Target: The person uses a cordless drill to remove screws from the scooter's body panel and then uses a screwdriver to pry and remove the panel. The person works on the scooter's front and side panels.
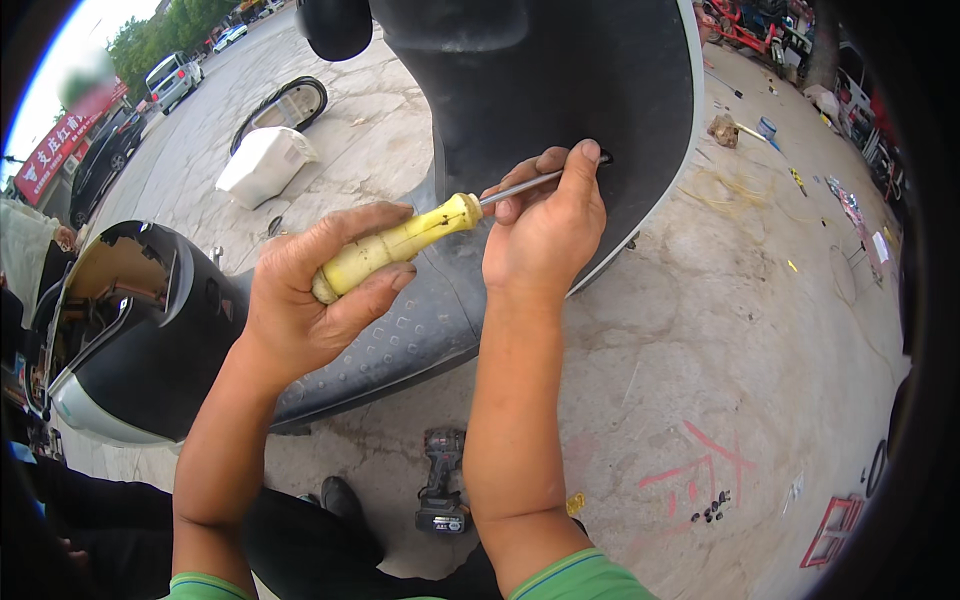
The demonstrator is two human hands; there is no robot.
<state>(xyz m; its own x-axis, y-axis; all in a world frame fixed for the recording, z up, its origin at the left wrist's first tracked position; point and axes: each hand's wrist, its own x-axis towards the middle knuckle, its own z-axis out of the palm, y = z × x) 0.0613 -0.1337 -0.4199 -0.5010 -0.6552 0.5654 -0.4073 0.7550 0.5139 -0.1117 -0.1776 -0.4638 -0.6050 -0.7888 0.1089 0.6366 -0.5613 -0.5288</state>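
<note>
My left hand (305,285) is wrapped round the yellow handle of a screwdriver (400,243). The metal shaft runs up and to the right from it. Around the far part of that shaft my right hand (548,222) is closed, thumb and fingers pinching near its end. The tip lies close to a small dark hole or fastener (605,157) in the black front panel (570,90) of a scooter; whether it touches is hidden by the thumb. Below my hands stretches the scooter's grey studded footboard (390,345).
A cordless drill (442,480) lies on the concrete near my shoe (345,510). Left is the scooter's dark open seat body (150,330). Beyond it sit a white plastic box (268,165) and an oval black-rimmed part (285,108). Several small dark pieces (712,508) lie at right.
</note>
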